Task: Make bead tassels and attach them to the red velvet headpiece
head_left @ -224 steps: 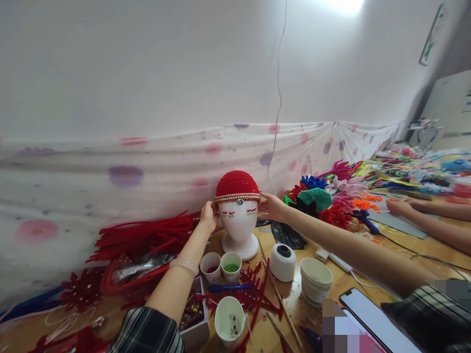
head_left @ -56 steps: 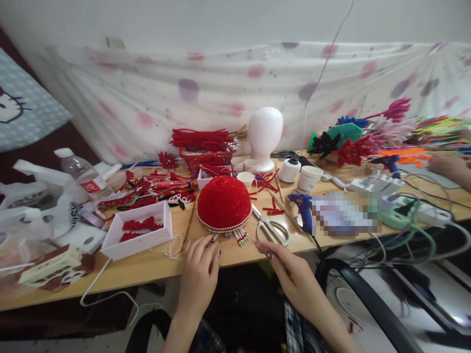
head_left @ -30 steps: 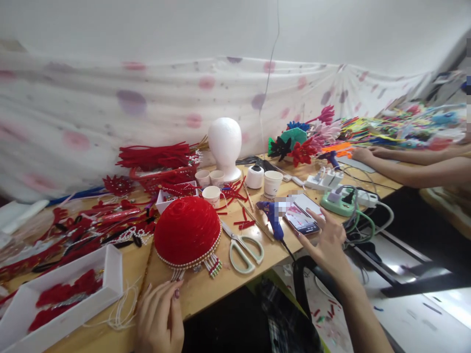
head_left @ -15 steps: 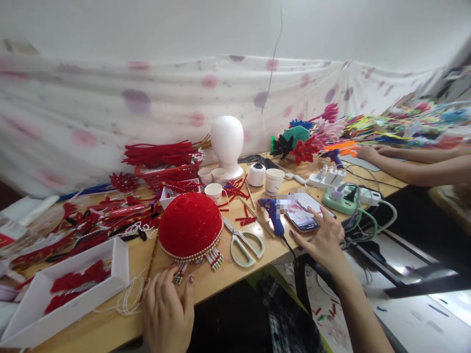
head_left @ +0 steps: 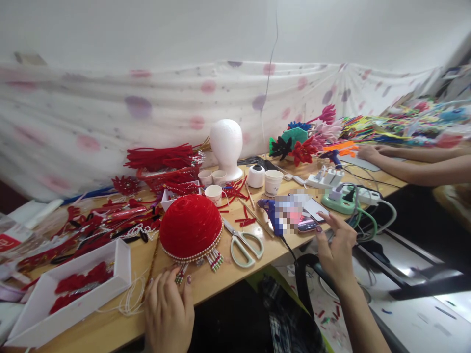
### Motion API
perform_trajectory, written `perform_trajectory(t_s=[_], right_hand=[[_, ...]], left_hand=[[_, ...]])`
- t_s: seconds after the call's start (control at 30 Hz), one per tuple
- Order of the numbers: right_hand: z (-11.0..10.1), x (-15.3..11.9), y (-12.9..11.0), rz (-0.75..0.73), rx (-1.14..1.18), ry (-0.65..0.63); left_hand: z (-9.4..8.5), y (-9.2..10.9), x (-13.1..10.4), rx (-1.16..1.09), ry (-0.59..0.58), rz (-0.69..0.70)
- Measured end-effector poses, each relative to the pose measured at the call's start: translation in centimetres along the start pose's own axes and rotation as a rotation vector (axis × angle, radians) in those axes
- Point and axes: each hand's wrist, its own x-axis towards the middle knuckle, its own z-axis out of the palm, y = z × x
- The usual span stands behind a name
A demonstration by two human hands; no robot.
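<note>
My left hand [head_left: 170, 306] rests at the table's front edge with its fingers apart, close to the beaded tassels of a red domed cap [head_left: 191, 228]. Nothing shows in its grip. To the right, my right hand [head_left: 336, 242] hovers just off the front right corner of a phone [head_left: 307, 223] with a lit screen, fingers spread and holding nothing. A blue glue gun [head_left: 271, 213] lies left of the phone. Between it and the cap are scissors [head_left: 246, 245] with pale green handles. Part of the phone is blurred out.
A white foam head [head_left: 226, 147] stands at the back behind paper cups [head_left: 273, 182]. A white box [head_left: 73, 299] holds red pieces at front left. Power strips [head_left: 340, 202] with cables sit at right, near another person's arms [head_left: 415, 164].
My right hand has moved right, off the phone, and its fingers are drawn in a little. My left hand has barely shifted beside the cap.
</note>
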Motion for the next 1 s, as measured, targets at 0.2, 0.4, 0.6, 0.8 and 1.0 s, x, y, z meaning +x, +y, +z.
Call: perform_trajectory(t_s=[0.2,0.4,0.6,0.8,1.0], right_hand=[[0.6,0.7,1.2,0.046,-0.016,-0.097],[1.0,0.2,2.0,0.134,-0.035,-0.124],[1.0,-0.1,2.1,0.133,-0.009,-0.166],[0.3,0.1,1.3,0.117,0.017,-0.09],[0.4,0.5,1.0,0.104,0.022,-0.096]], left_hand=[[0.1,-0.1,-0.4,-0.006,-0.032,-0.054],[0.3,-0.3,-0.7,-0.042,-0.044,-0.07],[0.2,-0.2,-0.7,-0.009,-0.052,-0.042],[0.1,-0.2,-0.3,0.021,-0.019,0.002],[0.2,-0.2,-0.5,-0.008,-0.035,-0.035]])
